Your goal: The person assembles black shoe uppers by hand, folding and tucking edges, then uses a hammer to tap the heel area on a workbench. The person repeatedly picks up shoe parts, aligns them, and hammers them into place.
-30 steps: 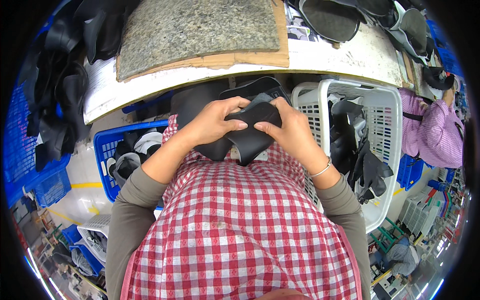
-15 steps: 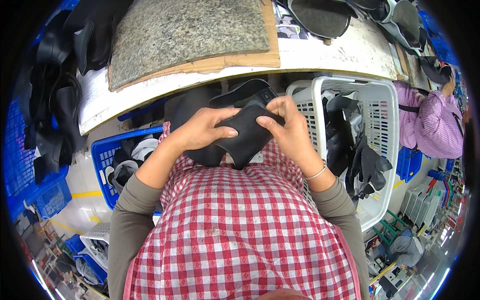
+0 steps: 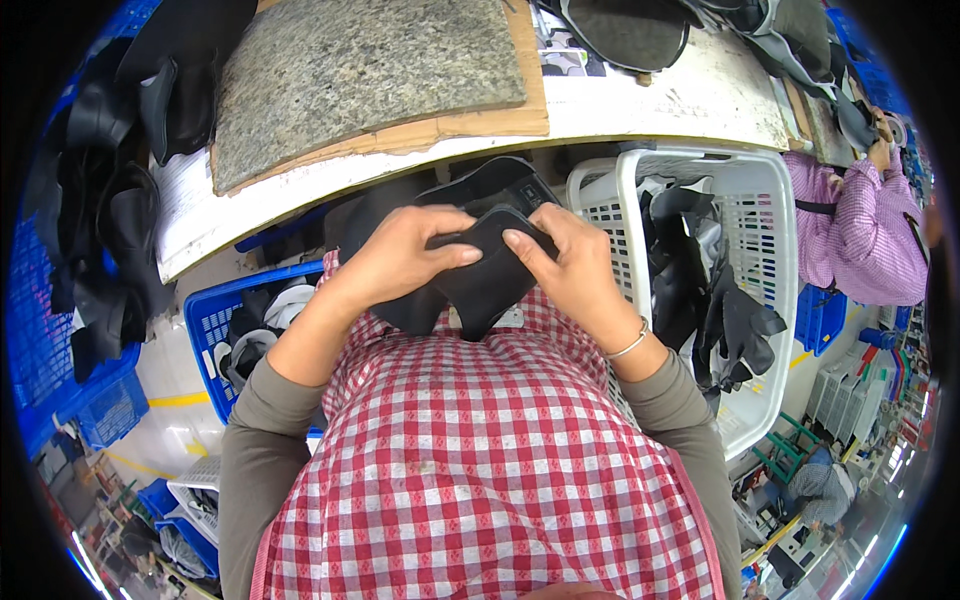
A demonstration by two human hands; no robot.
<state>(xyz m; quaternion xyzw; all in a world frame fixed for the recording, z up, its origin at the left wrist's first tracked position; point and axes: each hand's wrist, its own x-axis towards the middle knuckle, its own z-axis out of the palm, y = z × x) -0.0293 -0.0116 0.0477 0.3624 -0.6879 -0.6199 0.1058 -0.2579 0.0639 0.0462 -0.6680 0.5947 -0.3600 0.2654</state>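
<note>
Your left hand [image 3: 405,252] and right hand [image 3: 575,262] are pinching the curved, black, leather-like piece [image 3: 485,280] between thumbs [image 3: 462,257] and fingers [image 3: 547,216], probably steadying its far edge. You are holding it centrally, between the blue, rectangular plastic basket [image 3: 207,325] left and the white, rectangular plastic basket [image 3: 629,225] right.

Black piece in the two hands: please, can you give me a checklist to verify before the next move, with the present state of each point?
1. Left hand grips the black piece, thumb on its face: ok.
2. Right hand grips it too, thumb on its face: ok.
3. Fingertips behind the piece well placed: cannot tell, mostly hidden.
4. Bracelet on the right wrist away from the piece: ok.
5. Black flap beyond the thumbs is part of the same piece: cannot tell.
6. Piece resting on the white table: not ok; it is held on the person's side of the table edge.
</note>
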